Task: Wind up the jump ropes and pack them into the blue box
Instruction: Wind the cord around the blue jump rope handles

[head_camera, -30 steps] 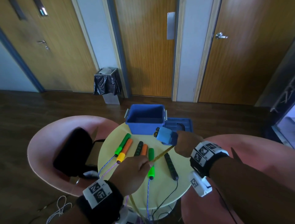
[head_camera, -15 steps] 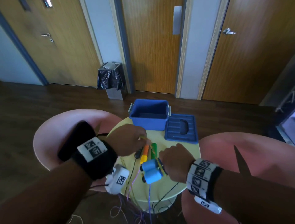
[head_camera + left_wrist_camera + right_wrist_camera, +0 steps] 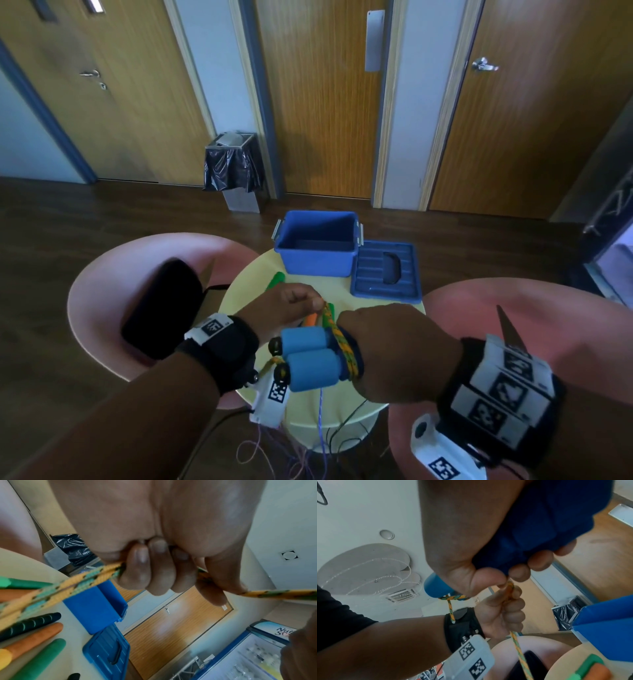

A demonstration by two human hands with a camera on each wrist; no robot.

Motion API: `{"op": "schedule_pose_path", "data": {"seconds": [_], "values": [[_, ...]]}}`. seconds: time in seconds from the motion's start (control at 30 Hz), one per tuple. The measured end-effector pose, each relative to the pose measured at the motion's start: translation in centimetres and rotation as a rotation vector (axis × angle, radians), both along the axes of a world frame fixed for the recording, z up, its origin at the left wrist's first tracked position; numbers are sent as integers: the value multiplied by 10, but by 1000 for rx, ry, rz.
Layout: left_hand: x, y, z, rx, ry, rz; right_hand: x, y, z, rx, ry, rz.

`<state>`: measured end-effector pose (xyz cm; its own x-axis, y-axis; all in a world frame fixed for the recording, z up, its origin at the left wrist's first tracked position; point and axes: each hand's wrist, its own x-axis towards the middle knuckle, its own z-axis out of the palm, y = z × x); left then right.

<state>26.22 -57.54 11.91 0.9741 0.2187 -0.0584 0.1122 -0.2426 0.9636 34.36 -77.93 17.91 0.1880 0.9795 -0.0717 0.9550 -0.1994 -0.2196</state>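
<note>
Yellow rope point(image 3: 345, 346) wrapped round blue handles point(image 3: 308, 358), right hand point(image 3: 394, 353) gripping; left hand point(image 3: 291, 306) pinching rope

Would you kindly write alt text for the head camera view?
A person's right hand grips two light-blue foam jump-rope handles together while the left hand pinches their yellow-green cord, winding it around them above a round table. An open blue box and its lid sit behind.
</note>
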Motion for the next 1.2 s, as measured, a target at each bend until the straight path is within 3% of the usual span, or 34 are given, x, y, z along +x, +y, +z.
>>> {"op": "schedule_pose_path", "data": {"seconds": [0.1,0.27,0.63,0.93,1.03,1.1,1.2], "values": [[5,-2,0,-74,-38,44,-5,-3,-4,-6,19,9],[7,8,5,-10,-50,86,-5,-7,-5,24,-2,-13],[-1,3,-16,-234,-123,77,-6,-8,9,27,40,-55],[-5,17,10,-120,-29,62,-11,1,12,96,-117,59],[-5,12,27,-361,40,61,-8,6,31,160,-143,-11],[-8,8,24,-484,110,151,-5,11,42,229,-162,-83],[-14,-23,9,-750,-30,342,-5,22,47,318,-170,-157]]}}
